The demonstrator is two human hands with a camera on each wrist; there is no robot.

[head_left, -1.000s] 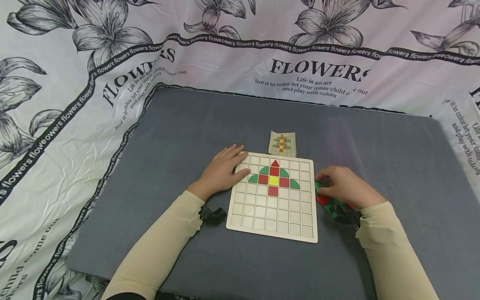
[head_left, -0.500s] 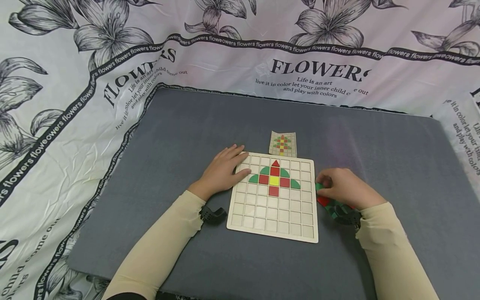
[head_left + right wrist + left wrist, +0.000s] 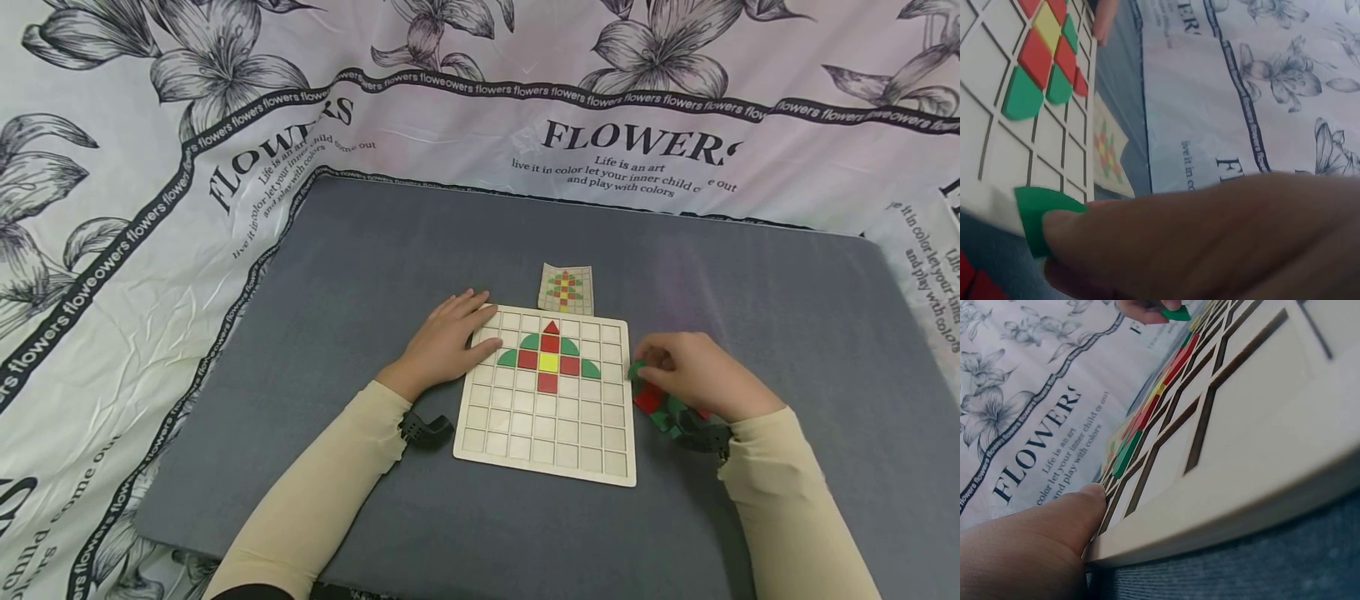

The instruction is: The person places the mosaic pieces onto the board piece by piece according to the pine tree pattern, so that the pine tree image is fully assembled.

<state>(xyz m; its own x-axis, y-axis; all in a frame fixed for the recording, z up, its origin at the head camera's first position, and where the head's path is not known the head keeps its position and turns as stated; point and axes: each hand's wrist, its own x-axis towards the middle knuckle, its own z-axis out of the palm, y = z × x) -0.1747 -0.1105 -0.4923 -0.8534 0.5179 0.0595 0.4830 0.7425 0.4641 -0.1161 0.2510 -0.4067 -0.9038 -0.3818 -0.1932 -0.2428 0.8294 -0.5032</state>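
Observation:
A pale grid board [image 3: 517,425] lies on the table with red, green and yellow tiles set in its upper squares, around one yellow tile [image 3: 548,362]. My left hand [image 3: 442,337] rests on the board's upper left edge, fingers extended and thumb on its surface. At the board's right side, my right hand [image 3: 693,371] pinches a green quarter-round tile [image 3: 1035,215] between thumb and fingers; in the left wrist view this green tile [image 3: 1176,313] is held above the board's far side. Below the right hand lie loose red and green tiles [image 3: 650,398], partly hidden by the hand and wrist strap.
A small pattern card [image 3: 566,289] showing a similar coloured figure lies just beyond the board's top edge. The grey table [image 3: 420,233] is bordered by a floral printed cloth [image 3: 450,125] behind and on the left.
My right hand has lifted slightly from the loose tiles with the green tile in its pinch, and its wrist has shifted a little right. My left hand and the board have stayed put.

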